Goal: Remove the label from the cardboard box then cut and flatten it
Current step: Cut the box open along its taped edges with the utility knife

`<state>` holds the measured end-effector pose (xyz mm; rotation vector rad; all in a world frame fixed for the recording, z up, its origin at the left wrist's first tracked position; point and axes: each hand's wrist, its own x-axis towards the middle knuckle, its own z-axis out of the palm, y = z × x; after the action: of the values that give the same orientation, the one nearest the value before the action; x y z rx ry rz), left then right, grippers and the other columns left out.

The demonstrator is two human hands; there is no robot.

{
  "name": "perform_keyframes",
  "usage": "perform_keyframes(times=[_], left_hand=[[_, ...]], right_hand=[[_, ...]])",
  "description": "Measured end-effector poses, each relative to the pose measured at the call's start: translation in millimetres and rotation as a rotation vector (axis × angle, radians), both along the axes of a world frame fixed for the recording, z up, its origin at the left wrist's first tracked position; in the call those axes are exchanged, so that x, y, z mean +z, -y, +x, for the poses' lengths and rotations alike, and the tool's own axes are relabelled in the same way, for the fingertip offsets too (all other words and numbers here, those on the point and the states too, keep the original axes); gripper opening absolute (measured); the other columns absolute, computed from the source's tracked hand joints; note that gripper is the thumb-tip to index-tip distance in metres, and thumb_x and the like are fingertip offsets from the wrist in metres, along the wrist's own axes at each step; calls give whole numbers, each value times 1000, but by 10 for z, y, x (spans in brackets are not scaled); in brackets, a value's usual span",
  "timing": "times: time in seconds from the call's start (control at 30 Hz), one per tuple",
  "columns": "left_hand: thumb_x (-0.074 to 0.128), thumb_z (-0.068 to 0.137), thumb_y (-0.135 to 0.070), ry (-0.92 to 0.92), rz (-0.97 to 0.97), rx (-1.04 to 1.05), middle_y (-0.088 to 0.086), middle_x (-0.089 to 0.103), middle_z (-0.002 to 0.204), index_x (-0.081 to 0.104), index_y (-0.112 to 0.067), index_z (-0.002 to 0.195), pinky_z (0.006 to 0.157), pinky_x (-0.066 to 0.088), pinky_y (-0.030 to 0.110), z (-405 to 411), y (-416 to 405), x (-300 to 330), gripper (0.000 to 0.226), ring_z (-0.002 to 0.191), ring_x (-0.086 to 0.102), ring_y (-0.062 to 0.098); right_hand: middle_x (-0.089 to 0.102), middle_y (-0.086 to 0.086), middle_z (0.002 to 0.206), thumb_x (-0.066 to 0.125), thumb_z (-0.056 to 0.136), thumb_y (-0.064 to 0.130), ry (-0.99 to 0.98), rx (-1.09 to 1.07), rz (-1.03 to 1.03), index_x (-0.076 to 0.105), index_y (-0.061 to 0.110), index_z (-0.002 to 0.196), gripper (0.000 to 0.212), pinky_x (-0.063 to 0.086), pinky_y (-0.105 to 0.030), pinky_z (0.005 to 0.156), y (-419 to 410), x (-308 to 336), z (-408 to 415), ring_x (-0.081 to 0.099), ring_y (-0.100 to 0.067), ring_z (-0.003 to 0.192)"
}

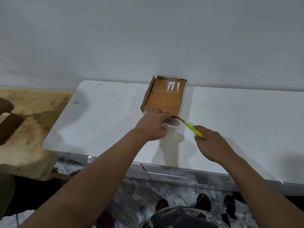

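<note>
The near edge of the cardboard box (165,100) is held down by the left hand (152,126), whose fingers (158,111) are curled over the front wall and rest on its torn rim. A yellow utility knife (192,128) is gripped by the right hand (212,144), the fingers being wrapped round the rear of the handle. The blade (181,119) is extended and its tip is set against the box's near right corner, just beside the left hand's fingertips. The two hands are kept apart, with the knife between them.

The box is placed on a white tabletop (102,122), at the far edge, with its back wall against the pale wall (148,33). It is open at the top, so that the orange-brown inside floor is seen; a patch of shiny clear tape (172,87) is seen near its far end, and the left side flap (148,93) is bent outward. Whether a label is on the box cannot be told.

To the left of the table a rough wooden board (28,122) is seen. Below the table's front edge, a marbled floor (141,193) and the person's feet (203,202) are visible.
</note>
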<state>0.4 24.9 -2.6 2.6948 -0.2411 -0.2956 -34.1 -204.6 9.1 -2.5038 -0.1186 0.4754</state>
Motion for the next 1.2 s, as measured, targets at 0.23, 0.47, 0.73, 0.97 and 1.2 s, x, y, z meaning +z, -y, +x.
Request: perform_keyframes(times=[0.23,0.47,0.73,0.97,1.2], left_hand=[[59,75,-13,0,-30,-5,6,57,132,60,-23,129,97,49,48,2,-33,0,54,134,40,32],[58,76,-16,50,6,-43,2,54,140,58,-25,133,109,40,45,-18,-69,-64,58,140,36,31],[53,83,-33,125,-127,23,-4,61,135,58,-26,135,101,48,43,-45,-188,-102,53,126,53,22],[51,94,-19,77,-156,379,12,65,119,57,-11,129,88,50,39,81,-260,-22,36,106,61,33],[46,94,-26,-147,-520,673,6,63,84,66,-10,100,60,42,28,103,-272,0,27,72,56,20]], right_hand=[[60,-4,75,37,90,21,-69,84,-146,50,27,86,15,43,-32,56,13,-69,184,56,-24,64],[59,1,73,39,95,23,-42,83,-164,51,31,113,23,42,-29,55,68,-272,75,56,-19,61],[52,5,69,37,95,22,-15,42,-188,50,26,114,23,38,-29,54,28,-318,80,50,-16,60],[54,6,72,37,96,24,-9,57,-208,49,31,121,29,35,-29,52,115,-267,46,52,-16,62],[64,4,83,38,95,26,-42,38,-159,52,38,121,31,48,-32,64,361,-83,31,61,-18,73]])
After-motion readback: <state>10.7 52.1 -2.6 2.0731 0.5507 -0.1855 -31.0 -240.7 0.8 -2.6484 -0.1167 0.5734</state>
